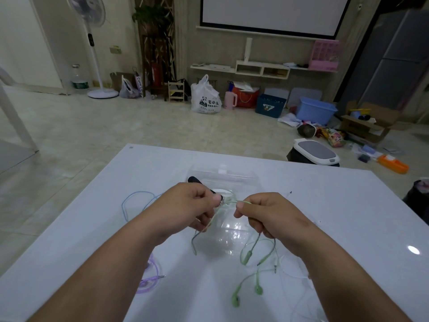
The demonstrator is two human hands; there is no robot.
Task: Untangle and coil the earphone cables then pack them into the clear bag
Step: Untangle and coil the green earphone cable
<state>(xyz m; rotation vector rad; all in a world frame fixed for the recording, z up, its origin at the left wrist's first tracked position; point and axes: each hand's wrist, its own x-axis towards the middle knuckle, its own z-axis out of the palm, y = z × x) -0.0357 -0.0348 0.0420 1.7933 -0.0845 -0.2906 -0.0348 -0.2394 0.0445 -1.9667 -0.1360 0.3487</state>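
Note:
Both hands are raised over the white table (336, 205), pinching a short stretch of the green earphone cable (249, 251) between them. My left hand (190, 205) grips one side, my right hand (262, 214) the other. The rest of the green cable hangs down, and its two earbuds lie on the table near my right forearm. The clear bag (222, 176) lies flat beyond my hands. A blue cable (130, 202) lies to the left. A purple cable (151, 278) is coiled by my left forearm. A white cable (292, 273) lies to the right, hard to trace.
A black object (195, 180) sticks out behind my left hand. Past the table's far edge, a bin with a grey lid (313, 153) stands on the floor. Bags, boxes and baskets line the far wall.

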